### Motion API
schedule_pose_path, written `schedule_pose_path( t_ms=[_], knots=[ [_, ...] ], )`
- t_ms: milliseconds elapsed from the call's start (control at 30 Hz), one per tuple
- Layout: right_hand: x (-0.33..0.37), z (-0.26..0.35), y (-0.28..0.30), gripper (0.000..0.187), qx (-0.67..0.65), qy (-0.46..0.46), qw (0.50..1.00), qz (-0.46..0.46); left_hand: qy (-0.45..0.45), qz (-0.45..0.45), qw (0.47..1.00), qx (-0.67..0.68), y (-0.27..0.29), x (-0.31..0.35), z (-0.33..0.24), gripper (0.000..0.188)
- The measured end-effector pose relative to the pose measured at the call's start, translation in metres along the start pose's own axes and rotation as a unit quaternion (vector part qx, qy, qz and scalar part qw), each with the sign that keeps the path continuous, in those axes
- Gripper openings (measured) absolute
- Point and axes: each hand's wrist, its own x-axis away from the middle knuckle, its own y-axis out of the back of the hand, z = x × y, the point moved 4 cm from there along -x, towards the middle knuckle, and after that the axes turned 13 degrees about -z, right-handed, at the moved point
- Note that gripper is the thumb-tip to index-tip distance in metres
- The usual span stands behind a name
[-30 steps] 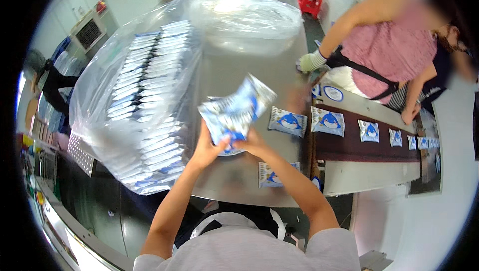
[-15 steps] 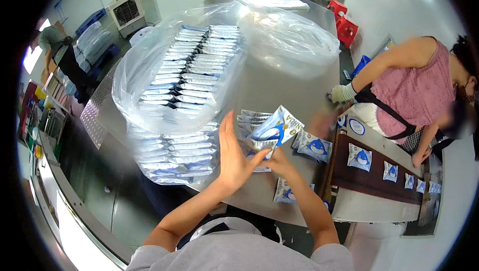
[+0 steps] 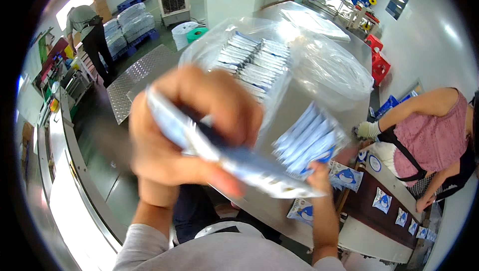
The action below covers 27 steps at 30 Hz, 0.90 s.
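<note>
My left hand [image 3: 192, 129] is raised close to the camera and blurred, its fingers wrapped around a stack of blue and white sachets [image 3: 224, 159]. My right hand [image 3: 319, 171] grips the other end of the stack, where the sachets [image 3: 309, 141] fan out. Behind them a large clear plastic bag [image 3: 319, 66] filled with rows of the same sachets [image 3: 252, 59] lies on a steel table [image 3: 259, 211].
A person in a pink top [image 3: 431, 131] with a gloved hand [image 3: 369, 130] stands at the right beside a dark conveyor [image 3: 364, 206] carrying blue and white packets [image 3: 383, 200]. Another person [image 3: 92, 31] bends over at far left. Red crates [image 3: 379, 56] stand behind.
Both hands have lifted the sachet stack up toward the camera, and the view has swung left, so the bag and table now sit further right and behind.
</note>
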Motion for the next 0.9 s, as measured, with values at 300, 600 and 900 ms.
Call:
schedule_pose_path(
  t_ms=[300, 600, 900],
  knots=[
    [-0.135, 0.197, -0.195, 0.091, 0.641, 0.422, 0.634, 0.096, 0.165, 0.454, 0.702, -0.524, 0.065, 0.016, 0.058, 0.031],
    [-0.101, 0.089, -0.302, 0.071, 0.649, 0.403, 0.499, 0.409, 0.009, 0.402, 0.753, -0.52, 0.066, 0.001, 0.021, 0.021],
    [-0.062, 0.044, -0.311, 0.064, 0.581, 0.389, 0.513, 0.498, 0.016, 0.416, 0.776, -0.473, 0.053, 0.01, 0.022, 0.043]
  ],
)
